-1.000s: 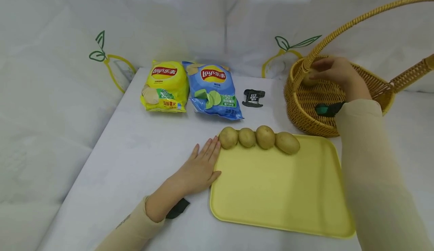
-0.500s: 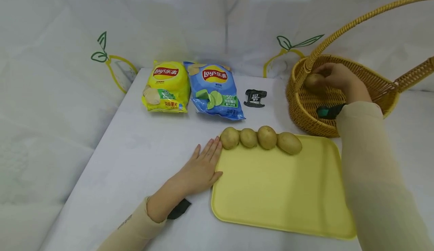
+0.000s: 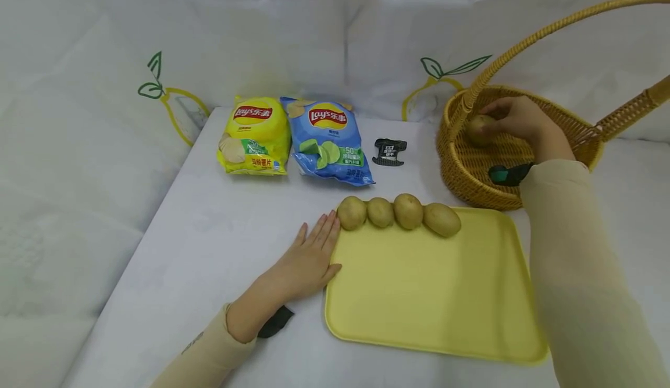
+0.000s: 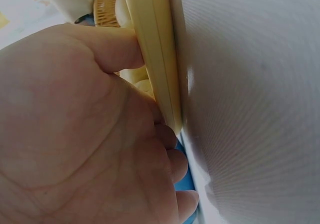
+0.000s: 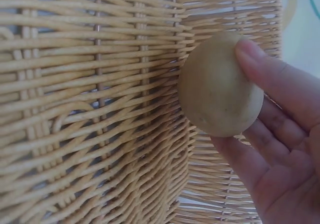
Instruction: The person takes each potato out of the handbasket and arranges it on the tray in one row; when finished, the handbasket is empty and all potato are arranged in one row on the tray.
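Inside the wicker basket [image 3: 451, 164], my right hand [image 3: 528, 121] grips a potato [image 5: 220, 86]. The right wrist view shows the thumb on one side of it and fingers on the other, near the woven wall. My left hand [image 3: 309, 260] lies flat with straight fingers along the left edge of the yellow tray [image 3: 419, 295]. In the left wrist view its thumb touches the tray's side [image 4: 155, 49]. Several potatoes stand in a row along the tray's far edge, from a round potato [image 3: 352, 213] by my left fingertips to an oval potato [image 3: 442, 220].
A yellow chip bag [image 3: 255, 138] and a blue chip bag [image 3: 328, 142] lie at the back of the white table. To their right is a small black packet [image 3: 389, 152]. The basket's tall handle [image 3: 544, 30] arches over the right side.
My right hand, earlier loosely open over the potato in the basket, has lowered and taken hold of it. The left hand and the row of potatoes stay put.
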{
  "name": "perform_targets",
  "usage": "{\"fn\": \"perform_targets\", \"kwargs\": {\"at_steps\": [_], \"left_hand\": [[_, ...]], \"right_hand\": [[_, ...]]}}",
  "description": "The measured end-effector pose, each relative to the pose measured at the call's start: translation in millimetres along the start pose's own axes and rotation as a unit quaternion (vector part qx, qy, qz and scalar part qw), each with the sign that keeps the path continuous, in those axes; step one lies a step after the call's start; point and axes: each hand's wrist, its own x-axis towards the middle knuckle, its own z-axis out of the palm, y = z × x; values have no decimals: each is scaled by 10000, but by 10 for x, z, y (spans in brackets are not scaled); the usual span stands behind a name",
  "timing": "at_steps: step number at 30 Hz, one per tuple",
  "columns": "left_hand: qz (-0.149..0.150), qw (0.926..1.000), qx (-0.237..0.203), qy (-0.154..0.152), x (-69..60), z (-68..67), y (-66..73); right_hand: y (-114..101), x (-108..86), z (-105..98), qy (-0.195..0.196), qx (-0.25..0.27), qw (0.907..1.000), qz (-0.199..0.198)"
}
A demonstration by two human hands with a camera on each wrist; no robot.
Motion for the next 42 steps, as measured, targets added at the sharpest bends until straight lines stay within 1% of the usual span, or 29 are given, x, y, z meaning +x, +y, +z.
{"fn": "perform_targets", "kwargs": {"at_steps": [3,6,10,12,15,18,20,26,33,35,38,42], "left_hand": [[-32,10000,10,-20,20,12,-27],[-74,9999,-38,-62,30,15,-61],[-205,9997,-124,-72,23,1,-112],[-272,9995,-145,-97,18,-4,-134],[-251,9995,-153,-93,16,0,-158],[-180,9997,-130,-76,18,3,-161],[-149,9998,-113,-52,18,2,-156],[-149,9998,-136,-78,11,2,-134],[-86,9998,-155,-69,15,7,-110],[-70,9998,-177,-61,15,2,-100],[-64,9998,-183,-68,15,-2,-88],[-71,9998,-165,-92,15,-4,-76]], "right_hand": [[-42,1,-2,88,161,9998,-89],[-96,-4,-20,86,186,9997,-160],[-207,-30,-40,115,264,9991,-310],[-266,-56,-44,207,290,9986,-397],[-335,-129,-56,408,275,9977,-462],[-382,-228,-69,628,285,9965,-473],[-405,-300,-73,725,337,9953,-555],[-463,-552,-45,847,526,9904,-953],[-488,-864,75,998,652,9852,-1233],[-486,-950,118,1006,791,9818,-1404],[-473,-1078,191,917,1113,9748,-1699],[-440,-1238,304,871,1317,9653,-2079]]}}
